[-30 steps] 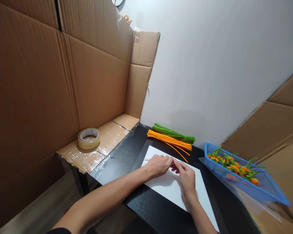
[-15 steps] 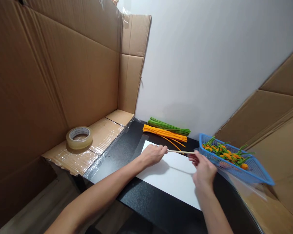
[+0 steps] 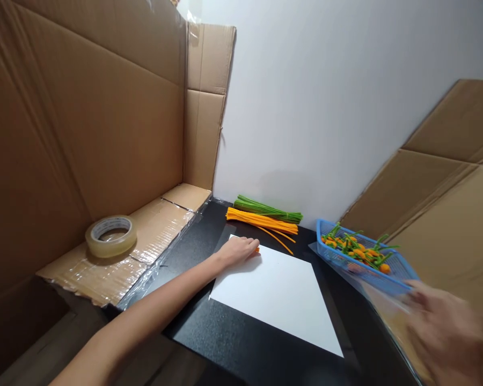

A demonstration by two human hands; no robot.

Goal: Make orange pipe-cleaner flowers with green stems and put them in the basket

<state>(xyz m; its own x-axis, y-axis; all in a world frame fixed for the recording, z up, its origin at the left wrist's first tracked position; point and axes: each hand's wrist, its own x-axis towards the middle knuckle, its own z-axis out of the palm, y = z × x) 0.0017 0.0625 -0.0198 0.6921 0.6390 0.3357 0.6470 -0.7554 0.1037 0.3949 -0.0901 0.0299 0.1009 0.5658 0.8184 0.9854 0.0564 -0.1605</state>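
My left hand (image 3: pixel 238 251) is closed over a small orange piece (image 3: pixel 257 249) at the upper left of the white sheet (image 3: pixel 282 289). At the right, my right hand (image 3: pixel 446 327) is blurred, by the near right corner of the blue basket (image 3: pixel 402 273); whether it holds anything is unclear. Green and orange pieces (image 3: pixel 358 252) lie in the basket. Behind the sheet rest a bundle of orange stems (image 3: pixel 261 220) and a bundle of green stems (image 3: pixel 268 208), with a couple of loose orange stems in front.
A roll of clear tape (image 3: pixel 111 237) sits on the cardboard ledge (image 3: pixel 153 230) at the left. Tall cardboard panels (image 3: pixel 124 118) stand on both sides, and a pale wall (image 3: pixel 326 107) rises behind the black table (image 3: pixel 225 332).
My right hand has moved right, away from the sheet to the basket corner. The thin pale stick once stretched between my hands no longer shows. The view has shifted slightly right.
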